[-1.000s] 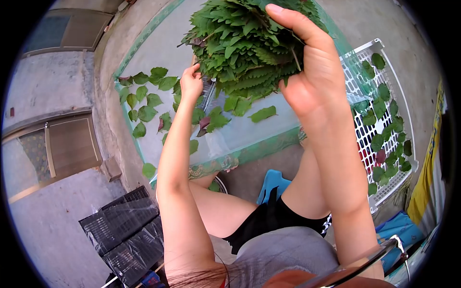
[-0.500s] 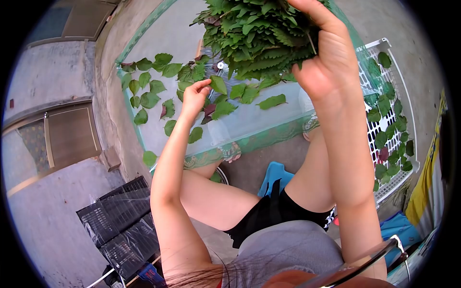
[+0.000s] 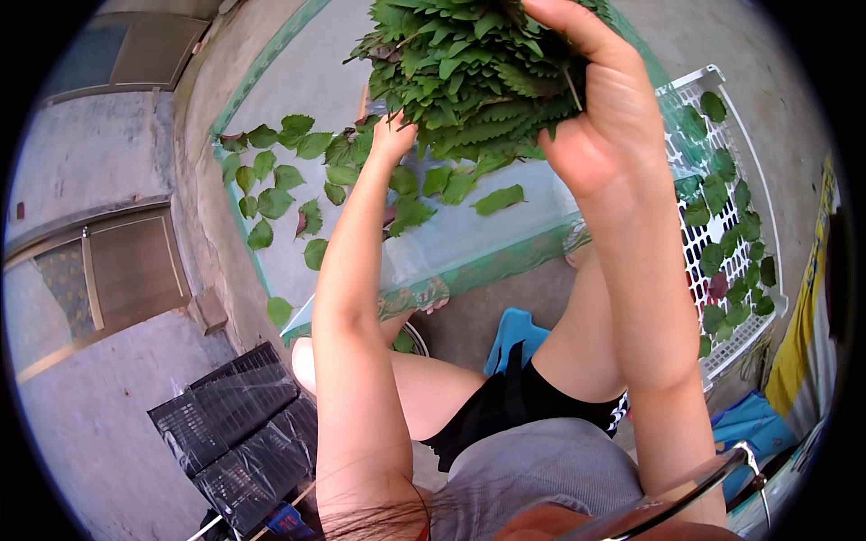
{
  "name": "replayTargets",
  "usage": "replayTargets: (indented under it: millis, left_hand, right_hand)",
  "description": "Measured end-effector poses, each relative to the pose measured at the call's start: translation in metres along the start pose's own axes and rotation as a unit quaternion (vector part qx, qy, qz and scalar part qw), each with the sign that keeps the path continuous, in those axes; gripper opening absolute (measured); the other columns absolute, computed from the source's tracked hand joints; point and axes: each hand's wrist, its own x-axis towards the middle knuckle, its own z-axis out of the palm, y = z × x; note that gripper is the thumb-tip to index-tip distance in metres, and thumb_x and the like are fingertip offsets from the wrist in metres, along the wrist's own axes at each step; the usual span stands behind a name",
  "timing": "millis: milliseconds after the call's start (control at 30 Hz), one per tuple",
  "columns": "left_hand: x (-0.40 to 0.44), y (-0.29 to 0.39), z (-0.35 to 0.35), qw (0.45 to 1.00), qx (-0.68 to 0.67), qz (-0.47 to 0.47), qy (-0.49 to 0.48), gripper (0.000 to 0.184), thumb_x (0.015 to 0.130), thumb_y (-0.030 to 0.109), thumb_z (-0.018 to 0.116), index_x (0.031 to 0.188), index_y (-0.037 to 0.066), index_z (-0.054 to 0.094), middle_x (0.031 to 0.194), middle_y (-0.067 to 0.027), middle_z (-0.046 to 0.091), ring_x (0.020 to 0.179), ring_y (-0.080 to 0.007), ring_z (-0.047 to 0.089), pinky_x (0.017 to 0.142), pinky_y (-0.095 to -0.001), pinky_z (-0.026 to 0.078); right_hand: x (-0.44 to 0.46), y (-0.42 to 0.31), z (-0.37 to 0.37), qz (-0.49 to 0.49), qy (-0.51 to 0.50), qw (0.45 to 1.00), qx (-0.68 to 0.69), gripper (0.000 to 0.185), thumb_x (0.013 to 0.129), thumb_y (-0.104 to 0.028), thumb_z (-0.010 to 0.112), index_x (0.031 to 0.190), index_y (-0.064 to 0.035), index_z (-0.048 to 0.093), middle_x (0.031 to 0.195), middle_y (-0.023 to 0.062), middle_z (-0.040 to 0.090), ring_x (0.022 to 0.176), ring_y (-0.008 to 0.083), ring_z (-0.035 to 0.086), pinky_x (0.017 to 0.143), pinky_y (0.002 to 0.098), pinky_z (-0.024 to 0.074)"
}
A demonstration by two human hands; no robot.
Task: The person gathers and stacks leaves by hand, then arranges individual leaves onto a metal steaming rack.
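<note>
A thick bundle of green perilla leaves (image 3: 474, 77) with serrated edges is gripped in my right hand (image 3: 609, 113), raised at the top of the view. Its thumb and fingers wrap round the bundle's right side. My left hand (image 3: 394, 137) is at the bundle's lower left edge, its fingers closed; whatever is between them is hidden. Below and to the left, several loose perilla leaves (image 3: 274, 204) lie scattered on a table (image 3: 343, 279) with a clear cover and a green lace border. A single longer leaf (image 3: 499, 200) lies below the bundle.
At the right stands a white plastic crate (image 3: 722, 356) with leaves on its slatted side. A blue plastic stool (image 3: 514, 338) shows between my legs. Black plastic-wrapped crates (image 3: 225, 406) stand at lower left, by the wall. Yellow and blue cloth (image 3: 803, 334) hangs at far right.
My left hand, which was pinching a single leaf beside the bundle, has moved up and right to the bundle's edge. The right hand still holds the bundle, shifted slightly left in view.
</note>
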Motion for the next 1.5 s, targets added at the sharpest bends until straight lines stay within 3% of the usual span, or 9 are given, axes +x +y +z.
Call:
replayTargets:
  millis: [100, 133, 300, 567, 867, 1067, 1233, 1333, 1500]
  left_hand:
    - [0.011, -0.004, 0.002, 0.997, 0.064, -0.032, -0.029, 0.018, 0.076, 0.015, 0.053, 0.082, 0.002, 0.064, 0.081, -0.0245, 0.064, 0.079, -0.0451, 0.059, 0.071, -0.0475, 0.05]
    - [0.011, 0.0, -0.004, 0.991, 0.124, 0.045, 0.015, 0.018, 0.08, 0.018, 0.057, 0.079, 0.001, 0.064, 0.073, -0.0203, 0.065, 0.07, -0.0368, 0.064, 0.067, -0.0433, 0.051]
    - [0.008, -0.009, -0.011, 0.931, -0.3, -0.149, 0.143, 0.022, 0.081, 0.012, 0.067, 0.099, -0.002, 0.068, 0.076, -0.0039, 0.066, 0.066, -0.0093, 0.057, 0.062, -0.0262, 0.048]
    - [-0.003, 0.01, -0.042, 0.85, -0.498, -0.146, 0.09, 0.027, 0.08, 0.003, 0.064, 0.106, 0.001, 0.067, 0.086, -0.0048, 0.067, 0.069, -0.0104, 0.058, 0.064, -0.0245, 0.048]
    - [-0.001, 0.01, -0.041, 0.88, -0.357, -0.249, 0.193, 0.024, 0.074, 0.001, 0.071, 0.097, 0.001, 0.068, 0.088, -0.0065, 0.066, 0.07, -0.0115, 0.058, 0.065, -0.0261, 0.05]
    - [0.001, 0.003, -0.041, 0.885, -0.379, -0.241, 0.121, 0.03, 0.076, 0.005, 0.07, 0.105, 0.001, 0.067, 0.095, -0.0095, 0.068, 0.085, -0.015, 0.062, 0.075, -0.0283, 0.051]
    - [-0.014, 0.008, -0.07, 0.934, -0.19, -0.289, 0.086, 0.029, 0.079, 0.016, 0.067, 0.107, 0.008, 0.069, 0.104, -0.0092, 0.069, 0.096, -0.0175, 0.064, 0.088, -0.0305, 0.047]
    - [-0.03, -0.003, -0.095, 0.949, -0.174, -0.246, 0.093, 0.028, 0.08, 0.015, 0.067, 0.107, 0.006, 0.068, 0.093, -0.0024, 0.068, 0.083, -0.0103, 0.06, 0.074, -0.0246, 0.047]
    - [-0.091, 0.012, -0.168, 0.943, -0.252, -0.204, 0.071, 0.028, 0.086, 0.014, 0.063, 0.11, 0.001, 0.064, 0.097, -0.0069, 0.066, 0.089, -0.0135, 0.063, 0.077, -0.0261, 0.05]
  right_hand:
    - [-0.001, -0.011, -0.004, 0.078, -0.07, 0.992, 0.077, 0.024, 0.08, -0.009, 0.063, 0.1, 0.0054, 0.061, 0.092, 0.0158, 0.068, 0.081, 0.0248, 0.067, 0.079, 0.0361, 0.0546]
    - [0.005, -0.006, -0.008, 0.06, -0.047, 0.996, 0.054, 0.024, 0.08, -0.009, 0.063, 0.1, 0.0056, 0.061, 0.092, 0.0158, 0.068, 0.081, 0.0249, 0.067, 0.079, 0.036, 0.0546]
    - [0.008, -0.005, -0.01, 0.055, -0.046, 0.997, 0.034, 0.024, 0.08, -0.009, 0.063, 0.1, 0.0059, 0.061, 0.092, 0.016, 0.068, 0.082, 0.025, 0.067, 0.08, 0.0359, 0.0546]
    - [0.008, -0.003, -0.011, 0.039, -0.013, 0.999, 0.008, 0.024, 0.081, -0.009, 0.063, 0.1, 0.0059, 0.061, 0.093, 0.0166, 0.068, 0.083, 0.0252, 0.067, 0.08, 0.0364, 0.0543]
    - [0.011, -0.002, -0.009, 0.03, 0.011, 0.999, -0.01, 0.025, 0.081, -0.01, 0.063, 0.099, 0.0062, 0.061, 0.093, 0.0167, 0.067, 0.083, 0.0256, 0.066, 0.081, 0.0371, 0.054]
    - [0.012, 0.0, -0.009, 0.01, -0.011, 1.0, -0.023, 0.026, 0.08, -0.01, 0.063, 0.101, 0.0062, 0.061, 0.094, 0.0166, 0.067, 0.084, 0.0261, 0.066, 0.082, 0.0376, 0.0538]
    - [0.014, -0.004, -0.01, 0.028, -0.028, 0.999, -0.004, 0.027, 0.08, -0.01, 0.063, 0.102, 0.0059, 0.061, 0.095, 0.0164, 0.067, 0.085, 0.0264, 0.066, 0.082, 0.038, 0.0537]
    - [0.013, -0.001, -0.008, 0.016, -0.033, 0.999, -0.004, 0.027, 0.08, -0.009, 0.062, 0.103, 0.0052, 0.061, 0.095, 0.0159, 0.067, 0.085, 0.0266, 0.066, 0.082, 0.0384, 0.0537]
    - [0.014, -0.001, -0.011, 0.052, -0.058, 0.996, 0.029, 0.026, 0.08, -0.009, 0.062, 0.102, 0.0046, 0.061, 0.095, 0.0155, 0.067, 0.085, 0.027, 0.066, 0.082, 0.0389, 0.0538]
